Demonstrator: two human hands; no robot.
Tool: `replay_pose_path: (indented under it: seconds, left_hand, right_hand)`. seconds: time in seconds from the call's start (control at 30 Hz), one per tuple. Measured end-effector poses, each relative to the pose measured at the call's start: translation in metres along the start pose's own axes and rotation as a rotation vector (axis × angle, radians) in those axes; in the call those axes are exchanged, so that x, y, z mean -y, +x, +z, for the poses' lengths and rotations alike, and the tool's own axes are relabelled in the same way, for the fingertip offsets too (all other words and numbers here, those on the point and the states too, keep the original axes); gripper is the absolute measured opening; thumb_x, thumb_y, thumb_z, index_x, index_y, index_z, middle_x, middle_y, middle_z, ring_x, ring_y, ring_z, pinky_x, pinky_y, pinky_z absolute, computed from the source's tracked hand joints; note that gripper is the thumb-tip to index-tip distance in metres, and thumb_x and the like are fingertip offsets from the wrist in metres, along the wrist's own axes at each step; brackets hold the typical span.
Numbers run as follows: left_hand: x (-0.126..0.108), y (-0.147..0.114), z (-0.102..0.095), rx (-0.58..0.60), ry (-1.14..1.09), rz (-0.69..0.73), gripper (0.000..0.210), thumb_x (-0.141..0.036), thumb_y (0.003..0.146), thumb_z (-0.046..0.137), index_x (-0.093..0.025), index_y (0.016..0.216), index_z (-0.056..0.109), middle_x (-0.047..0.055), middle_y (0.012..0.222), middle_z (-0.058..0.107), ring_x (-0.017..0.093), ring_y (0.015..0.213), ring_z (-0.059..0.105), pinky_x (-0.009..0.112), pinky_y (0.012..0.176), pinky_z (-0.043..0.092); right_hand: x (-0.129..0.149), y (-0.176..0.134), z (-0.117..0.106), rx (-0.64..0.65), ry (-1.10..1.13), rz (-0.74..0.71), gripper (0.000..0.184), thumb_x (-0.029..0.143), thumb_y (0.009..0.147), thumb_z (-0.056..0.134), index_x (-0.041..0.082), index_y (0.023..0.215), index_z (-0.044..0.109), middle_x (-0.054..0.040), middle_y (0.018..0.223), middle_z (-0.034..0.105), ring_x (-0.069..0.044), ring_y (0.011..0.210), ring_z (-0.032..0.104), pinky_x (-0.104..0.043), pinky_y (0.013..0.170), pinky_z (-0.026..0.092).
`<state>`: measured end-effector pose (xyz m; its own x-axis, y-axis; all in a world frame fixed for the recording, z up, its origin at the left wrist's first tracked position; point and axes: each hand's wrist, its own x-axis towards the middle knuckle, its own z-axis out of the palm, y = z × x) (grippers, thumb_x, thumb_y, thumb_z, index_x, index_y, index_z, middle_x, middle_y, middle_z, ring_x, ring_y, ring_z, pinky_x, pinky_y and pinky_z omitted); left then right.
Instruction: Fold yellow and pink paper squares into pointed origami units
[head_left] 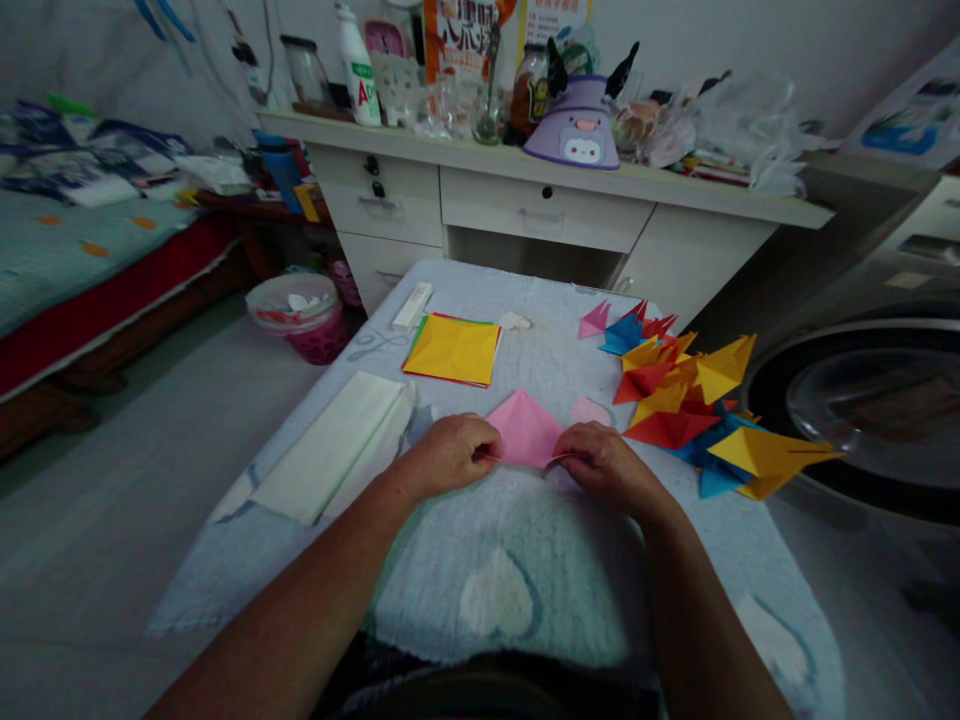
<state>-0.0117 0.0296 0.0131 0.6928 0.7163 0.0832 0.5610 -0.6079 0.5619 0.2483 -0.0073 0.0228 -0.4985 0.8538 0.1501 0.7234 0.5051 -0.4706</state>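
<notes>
Pale blue heart-patterned cloth (450, 545) below. Left hand (455, 453) and right hand (602, 462) pinch opposite sides of a pink folded paper sheet (525, 432), between them. Beyond the grip, leftward: yellow-topped stack of square paper (453, 350). Right of the grip: heaped pointed folded-paper figures (671, 430) (red, yellow, blue, some pink).

1 head-worn view looks forward and down over the table (585, 570).
</notes>
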Motion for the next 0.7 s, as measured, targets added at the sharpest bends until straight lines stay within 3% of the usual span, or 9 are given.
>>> replay_pose_path:
  seconds: [0.23,0.3,0.43,0.57,0.7]
  left_hand:
    - [-0.001,0.000,-0.004,0.004,0.118,-0.090,0.011,-0.024,0.081,0.056,-0.017,0.073,0.060,0.002,0.072,0.062,0.016,0.069,0.056,0.025,0.062,0.036]
    - [-0.002,0.000,-0.005,-0.014,0.058,-0.116,0.009,-0.023,0.082,0.055,-0.018,0.087,0.061,0.002,0.080,0.065,0.017,0.072,0.059,0.025,0.064,0.038]
    - [-0.002,-0.001,-0.004,-0.075,-0.010,-0.126,0.030,-0.022,0.087,0.053,-0.020,0.116,0.054,0.005,0.102,0.067,0.019,0.089,0.063,0.028,0.075,0.042]
    - [0.000,0.000,-0.001,-0.124,0.027,-0.140,0.038,-0.023,0.089,0.053,-0.019,0.126,0.047,0.004,0.093,0.068,0.021,0.088,0.064,0.030,0.077,0.041]
    - [0.006,0.001,0.004,-0.168,0.078,-0.137,0.044,-0.025,0.090,0.054,-0.021,0.132,0.042,0.004,0.091,0.067,0.022,0.090,0.063,0.033,0.081,0.041]
  right_hand:
    - [0.002,-0.001,0.001,0.004,-0.037,0.116,0.020,0.024,0.089,0.049,0.019,0.070,0.054,-0.0039,0.074,0.058,-0.017,0.073,0.052,-0.029,0.070,0.038]
    - [0.001,-0.001,0.002,0.002,-0.024,0.151,0.024,0.028,0.091,0.048,0.020,0.069,0.051,-0.0032,0.073,0.057,-0.016,0.072,0.050,-0.028,0.069,0.037]
    - [0.000,0.001,0.008,-0.029,-0.006,0.224,0.027,0.031,0.093,0.043,0.020,0.069,0.049,-0.0027,0.071,0.055,-0.016,0.071,0.050,-0.028,0.067,0.035]
    - [-0.001,0.004,0.015,-0.095,-0.005,0.297,0.028,0.033,0.092,0.044,0.021,0.067,0.046,-0.0019,0.068,0.054,-0.016,0.066,0.048,-0.028,0.063,0.033]
    - [-0.002,0.004,0.018,-0.147,0.072,0.387,0.018,0.034,0.088,0.048,0.020,0.077,0.053,-0.0001,0.069,0.055,-0.015,0.064,0.049,-0.026,0.060,0.033]
